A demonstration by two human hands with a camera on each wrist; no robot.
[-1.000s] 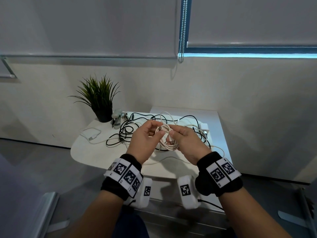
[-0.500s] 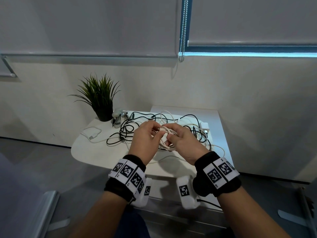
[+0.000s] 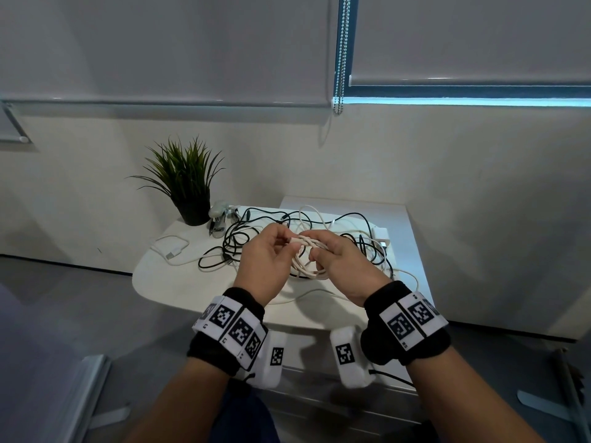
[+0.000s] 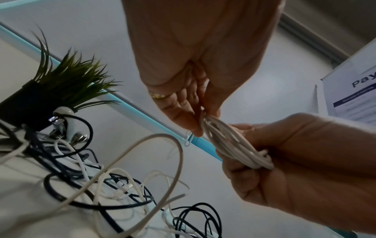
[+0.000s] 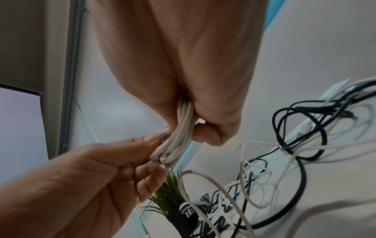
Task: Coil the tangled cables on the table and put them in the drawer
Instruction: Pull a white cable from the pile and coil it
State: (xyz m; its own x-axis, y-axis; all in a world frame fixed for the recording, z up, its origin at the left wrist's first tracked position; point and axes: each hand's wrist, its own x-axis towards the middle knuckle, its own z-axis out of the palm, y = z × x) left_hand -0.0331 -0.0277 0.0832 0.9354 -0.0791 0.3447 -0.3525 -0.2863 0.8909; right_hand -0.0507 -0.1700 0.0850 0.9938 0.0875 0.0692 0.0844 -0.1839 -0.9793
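A white cable wound into a small coil (image 3: 308,262) hangs in the air between my two hands, above the table (image 3: 179,282). My right hand (image 3: 316,255) grips the bundle (image 5: 183,122) in its curled fingers. My left hand (image 3: 287,243) pinches the cable's end at the top of the coil (image 4: 205,120) between thumb and fingertips. Under the hands lie tangled black cables (image 3: 238,241) and loose white cables (image 3: 315,215) on the tabletop. One white strand (image 3: 297,297) trails along the table below the coil.
A potted plant (image 3: 188,187) and a stapler (image 3: 219,219) stand at the table's back left. A white cable with a plug (image 3: 172,252) lies on the left. A white cabinet top (image 3: 409,225) adjoins on the right. A blind's bead chain (image 3: 342,52) hangs above.
The hands came together over the coil, then the left hand drew slightly left, pinching the cable's end. The right hand has kept hold of the coil throughout.
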